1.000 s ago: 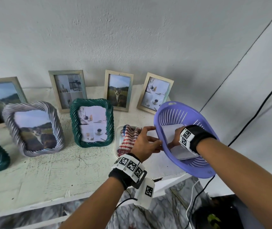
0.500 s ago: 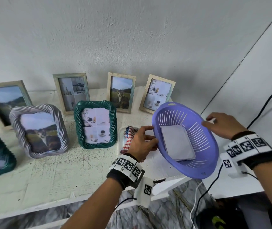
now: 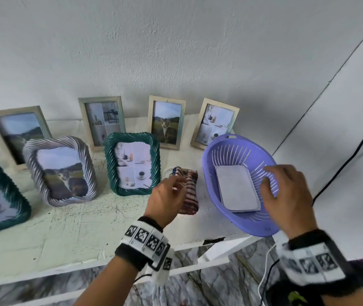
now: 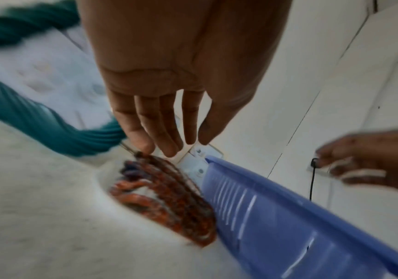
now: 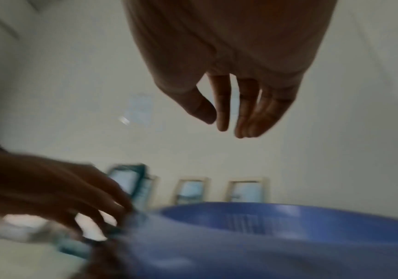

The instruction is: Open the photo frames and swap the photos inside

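Photos [image 3: 236, 188] in purple basket [image 3: 211, 180], both hands [image 3: 286, 196] open, empty

— How does the left hand [image 3: 168, 200] sit?
— Its forearm reaches forward from below, and a band of black-and-white markers wraps the wrist. The fingers [image 4: 145, 120] hang nearly straight and close together, pointing down, and nothing is in them.
— And the right hand [image 3: 286, 198]?
— It comes in from the right side, back upward, wearing the same kind of marked band. Its fingers [image 5: 245, 105] droop loosely with the thumb beside them, holding nothing. The two hands are apart.
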The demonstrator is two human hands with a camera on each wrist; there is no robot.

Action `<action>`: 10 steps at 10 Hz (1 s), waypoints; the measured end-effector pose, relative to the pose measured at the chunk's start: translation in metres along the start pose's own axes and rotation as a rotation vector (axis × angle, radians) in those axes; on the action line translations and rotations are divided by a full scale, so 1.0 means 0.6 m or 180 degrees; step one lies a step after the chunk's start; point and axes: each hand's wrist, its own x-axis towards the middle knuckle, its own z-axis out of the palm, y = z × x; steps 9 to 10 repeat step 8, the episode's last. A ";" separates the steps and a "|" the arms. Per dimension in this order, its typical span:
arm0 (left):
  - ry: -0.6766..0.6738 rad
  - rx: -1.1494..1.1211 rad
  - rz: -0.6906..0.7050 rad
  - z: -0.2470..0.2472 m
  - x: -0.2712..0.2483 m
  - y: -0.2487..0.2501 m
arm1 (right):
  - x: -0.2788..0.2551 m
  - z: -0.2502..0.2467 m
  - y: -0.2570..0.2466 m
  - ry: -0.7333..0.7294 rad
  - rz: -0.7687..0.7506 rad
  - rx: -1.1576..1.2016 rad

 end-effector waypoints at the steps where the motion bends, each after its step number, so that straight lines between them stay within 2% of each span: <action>1: -0.0077 0.0712 0.0121 -0.011 -0.032 -0.041 | -0.077 0.023 -0.123 -0.0531 -0.0631 0.0997; 2: -0.0502 0.1072 0.0061 -0.008 -0.043 -0.060 | -0.127 0.110 -0.167 -0.1286 -0.0521 0.0914; 3: -0.0684 0.0880 0.0060 -0.006 -0.043 -0.067 | -0.130 0.179 -0.160 -0.1979 -0.0143 0.0617; 6: -0.0830 0.0672 0.0298 0.012 -0.047 -0.048 | -0.158 0.205 -0.123 -0.1757 0.0069 0.0270; 7: -0.0825 0.0643 0.0317 0.010 -0.050 -0.050 | -0.169 0.211 -0.122 -0.1522 0.0021 0.0341; 8: -0.0878 0.0551 0.0274 -0.011 -0.065 -0.070 | -0.193 0.195 -0.130 -0.1324 0.0192 0.0409; 10: -0.0878 0.0551 0.0274 -0.011 -0.065 -0.070 | -0.193 0.195 -0.130 -0.1324 0.0192 0.0409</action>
